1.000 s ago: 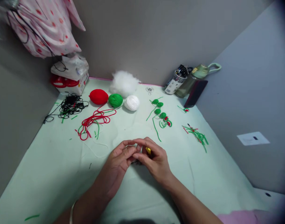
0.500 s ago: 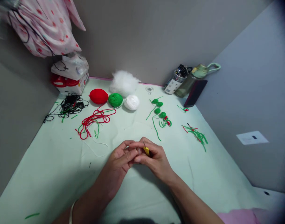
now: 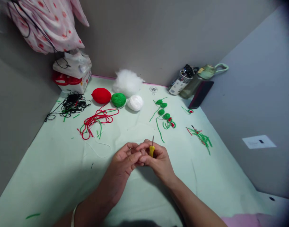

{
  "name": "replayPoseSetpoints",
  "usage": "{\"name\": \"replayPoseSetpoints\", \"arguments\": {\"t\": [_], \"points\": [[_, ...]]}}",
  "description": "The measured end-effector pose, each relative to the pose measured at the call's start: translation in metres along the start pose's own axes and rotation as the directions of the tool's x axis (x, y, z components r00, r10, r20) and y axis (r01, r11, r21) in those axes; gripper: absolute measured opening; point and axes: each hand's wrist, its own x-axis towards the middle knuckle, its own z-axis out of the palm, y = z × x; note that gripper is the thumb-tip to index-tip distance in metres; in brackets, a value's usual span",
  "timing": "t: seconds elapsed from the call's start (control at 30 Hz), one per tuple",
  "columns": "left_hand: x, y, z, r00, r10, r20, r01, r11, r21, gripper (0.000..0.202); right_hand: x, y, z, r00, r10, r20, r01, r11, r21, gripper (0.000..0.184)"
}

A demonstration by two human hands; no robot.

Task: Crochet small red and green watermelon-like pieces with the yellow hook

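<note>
My right hand (image 3: 159,157) is closed on a yellow-handled crochet hook (image 3: 152,150), whose thin metal tip points up and away from me. Against it, fingertips meeting, is my left hand (image 3: 125,160), closed in a pinch. Whatever lies between the left fingertips is too small and covered to make out. Beyond the hands, to the right, lie several small green crocheted balls (image 3: 161,112) with loose yarn tails and a red-and-green crocheted piece (image 3: 172,125). A loose heap of red yarn (image 3: 99,119) is on the left.
Red (image 3: 101,96), green (image 3: 118,100) and white yarn balls (image 3: 135,102) stand before white stuffing (image 3: 127,83). Tangled black yarn (image 3: 73,104) lies far left, green yarn scraps (image 3: 202,137) right. A pen holder (image 3: 178,84), bottle (image 3: 188,90) and dark phone-like slab (image 3: 201,94) line the back right.
The crochet hook has turned more upright in my right hand, showing more of its yellow handle and tip. Both hands stay together in about the same place. The view has shifted slightly.
</note>
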Motion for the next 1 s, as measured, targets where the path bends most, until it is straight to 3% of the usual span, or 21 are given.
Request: {"name": "replayPoseSetpoints", "arguments": {"t": [0.27, 1.0], "points": [[0.0007, 0.0051, 0.0054, 1.0, 0.0, -0.029, 0.001, 1.0, 0.024, 0.036, 0.0019, -0.0001, -0.0002, 1.0, 0.025, -0.001, -0.025, 1.0, 0.013, 0.025], [0.002, -0.0017, 0.0003, 1.0, -0.005, -0.027, 0.006, 1.0, 0.026, 0.041, 0.0006, 0.0028, -0.0005, 0.999, -0.045, -0.009, 0.045, 0.999, -0.007, 0.023]]}}
